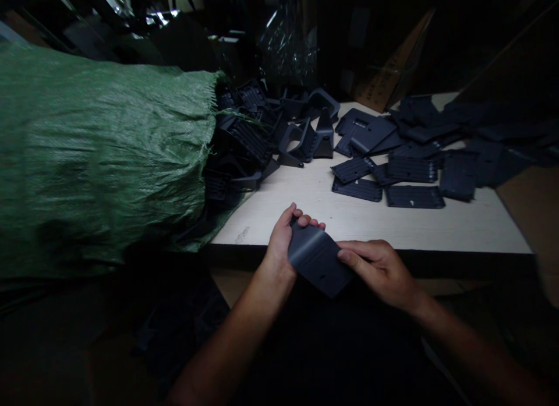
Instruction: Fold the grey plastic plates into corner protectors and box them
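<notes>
A dark grey bent plastic part [321, 260] with a small hole is held between both hands, in front of the table's near edge. My left hand [286, 234] is closed around its upper left end, thumb up and fingertips showing past the far edge. On the right side, my right hand [379, 269] pinches the part's edge between thumb and fingers. The part's underside is hidden from me. Beyond the hands, similar bent plastic parts [301, 141] lie in a heap at the mouth of a green woven sack [109, 155].
Several flat dark ribbed plates [414, 197] lie loose on the right of the pale table [288, 202], with more piled behind. A cardboard flap [393, 74] stands at the back. Clear plastic wrap [288, 45] hangs in the dim background. Another cardboard box [530, 214] borders the table's right side.
</notes>
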The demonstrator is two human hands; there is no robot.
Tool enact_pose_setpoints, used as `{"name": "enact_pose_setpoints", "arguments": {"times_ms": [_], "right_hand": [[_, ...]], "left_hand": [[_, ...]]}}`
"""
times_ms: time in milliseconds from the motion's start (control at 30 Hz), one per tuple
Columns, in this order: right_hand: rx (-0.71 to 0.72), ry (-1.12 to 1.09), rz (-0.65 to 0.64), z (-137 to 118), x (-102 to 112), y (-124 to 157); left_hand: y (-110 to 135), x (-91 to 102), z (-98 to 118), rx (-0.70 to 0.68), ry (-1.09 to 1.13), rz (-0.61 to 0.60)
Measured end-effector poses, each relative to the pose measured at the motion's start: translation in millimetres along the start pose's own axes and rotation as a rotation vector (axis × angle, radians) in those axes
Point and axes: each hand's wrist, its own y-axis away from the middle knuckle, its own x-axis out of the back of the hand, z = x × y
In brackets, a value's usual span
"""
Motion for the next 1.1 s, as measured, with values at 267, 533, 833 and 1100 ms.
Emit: {"name": "enact_pose_setpoints", "arguments": {"times_ms": [267,533,833,1100], "right_hand": [[-0.138,-0.153,0.107,-2,-8,-4],[-0.326,-0.339,0.132,4,15,-11],[-0.275,-0.204,0.122,8,23,-28],[-0.172,-0.104,0.397,2,39,-16]], "left_hand": [[-22,16.1,-9,0.030,-0.079,0.087],[-31,48.5,-18,-0.424,-0.545,0.056],[-8,41.7,7,-0.038,-0.960,-0.332],[4,56.2,6,-0.488,-0.573,-0.108]]}}
